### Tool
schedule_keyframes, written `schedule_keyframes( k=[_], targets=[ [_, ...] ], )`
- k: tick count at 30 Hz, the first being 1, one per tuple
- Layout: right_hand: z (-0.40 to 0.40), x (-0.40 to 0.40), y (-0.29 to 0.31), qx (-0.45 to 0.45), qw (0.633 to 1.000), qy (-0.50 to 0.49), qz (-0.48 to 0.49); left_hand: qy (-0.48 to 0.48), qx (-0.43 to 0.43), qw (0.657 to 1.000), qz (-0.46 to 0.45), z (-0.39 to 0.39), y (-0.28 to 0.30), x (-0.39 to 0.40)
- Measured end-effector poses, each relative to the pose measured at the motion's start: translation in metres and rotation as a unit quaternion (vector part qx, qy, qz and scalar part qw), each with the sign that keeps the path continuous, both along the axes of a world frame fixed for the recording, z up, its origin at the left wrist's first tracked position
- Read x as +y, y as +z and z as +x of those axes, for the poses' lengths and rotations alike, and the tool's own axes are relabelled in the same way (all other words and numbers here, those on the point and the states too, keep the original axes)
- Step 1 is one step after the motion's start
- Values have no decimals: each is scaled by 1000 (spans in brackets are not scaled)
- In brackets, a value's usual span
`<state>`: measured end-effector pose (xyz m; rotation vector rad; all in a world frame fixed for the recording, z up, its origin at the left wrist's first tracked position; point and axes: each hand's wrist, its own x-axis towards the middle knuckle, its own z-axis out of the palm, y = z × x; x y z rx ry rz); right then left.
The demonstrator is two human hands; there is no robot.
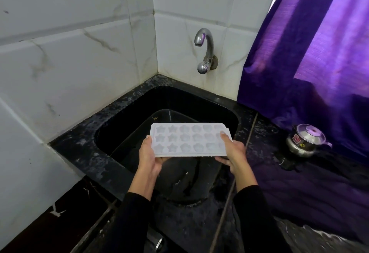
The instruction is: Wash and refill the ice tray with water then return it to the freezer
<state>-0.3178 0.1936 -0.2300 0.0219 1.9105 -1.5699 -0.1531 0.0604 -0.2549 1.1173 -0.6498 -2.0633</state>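
Holding the ice tray (189, 140) level above the sink (123, 117).
It is gripped at either end (thumbs on top) by the left hand (148, 156) and right hand (232, 153).

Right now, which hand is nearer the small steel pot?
Right hand, gripping the ice tray at its end toward the steel pot; left hand holds the far end.

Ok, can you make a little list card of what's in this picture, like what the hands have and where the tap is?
held thing: white ice tray, cups facing up
left hand: grips the tray's left end
right hand: grips the tray's right end
tray place: above the black sink
tap: on the tiled wall, no water running
beside sink: small steel pot with lid, on the counter
behind pot: purple curtain
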Motion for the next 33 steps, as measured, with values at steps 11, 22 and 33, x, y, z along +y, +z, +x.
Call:
schedule_keyframes(
  k=[11, 22, 33],
  targets=[
    [-1, 2, 2, 214, 974, -60, 36, -37, -97, 994, 25, -13, -29, -5],
    [18, -9, 19, 412, 907, 26, 85, -89, -155, 983, 46, -39, -57, 2],
    [40, -27, 16, 493, 851, 141, 116, -137, -128, 979, 79, -44, -60, 9]
  ],
)
